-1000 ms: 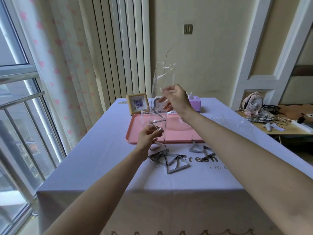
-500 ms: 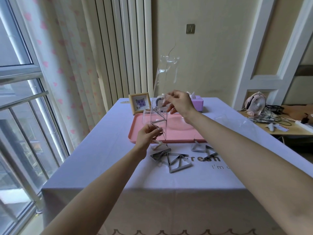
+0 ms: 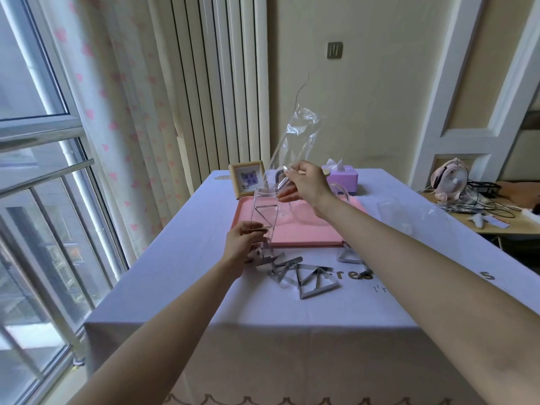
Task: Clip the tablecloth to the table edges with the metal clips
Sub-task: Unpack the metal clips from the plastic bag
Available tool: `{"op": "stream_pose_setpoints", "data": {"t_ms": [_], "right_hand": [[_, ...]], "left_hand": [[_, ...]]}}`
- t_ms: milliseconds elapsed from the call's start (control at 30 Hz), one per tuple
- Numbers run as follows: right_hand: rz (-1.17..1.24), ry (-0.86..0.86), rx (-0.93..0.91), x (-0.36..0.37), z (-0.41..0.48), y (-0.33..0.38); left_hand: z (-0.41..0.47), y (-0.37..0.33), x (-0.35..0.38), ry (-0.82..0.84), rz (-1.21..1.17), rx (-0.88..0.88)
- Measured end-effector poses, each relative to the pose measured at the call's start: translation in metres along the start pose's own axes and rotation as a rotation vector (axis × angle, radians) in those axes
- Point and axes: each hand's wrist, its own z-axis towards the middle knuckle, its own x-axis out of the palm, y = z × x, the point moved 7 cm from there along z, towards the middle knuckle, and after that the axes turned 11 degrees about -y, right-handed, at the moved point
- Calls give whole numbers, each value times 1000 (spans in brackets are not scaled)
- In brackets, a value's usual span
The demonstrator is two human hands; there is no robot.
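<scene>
— How far along is it?
— Barely begun. The tablecloth (image 3: 204, 287) is spread, but nothing is fastened along its near edge.
— And the hands?
— Both grip a clear bag (image 3: 293, 141). The right hand (image 3: 306, 185) pinches its top, and the left hand (image 3: 242, 244) holds its bottom.
— The clips?
— One clip (image 3: 265, 214) looks to be inside the bag. The loose clips (image 3: 306, 277) lie mid-cloth.

Daylight comes through a tall window (image 3: 35, 141) on the left, hung with a pale curtain (image 3: 117, 112) dotted with pink hearts, beside a white ribbed radiator (image 3: 222, 83), a cream wall (image 3: 365, 97) bearing a grey switch (image 3: 334, 50), white panelling (image 3: 467, 112) and a wooden side table (image 3: 496, 228) carrying a pink fan (image 3: 451, 182).
</scene>
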Motion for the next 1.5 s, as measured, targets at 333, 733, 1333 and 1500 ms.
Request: {"op": "stream_pose_setpoints", "data": {"t_ms": [333,733,1333,1500], "right_hand": [[-59,85,72,6,-9,-22],[22,9,-28,-10,-4,0],[51,-92,11,-61,5,-19],[63,-136,46,-84,1,-31]], "left_hand": [[6,14,-11,-83,136,117],[9,9,0,-17,214,127],[6,-10,-8,-203,633,447],[2,-3,-2,88,939,575]]}}
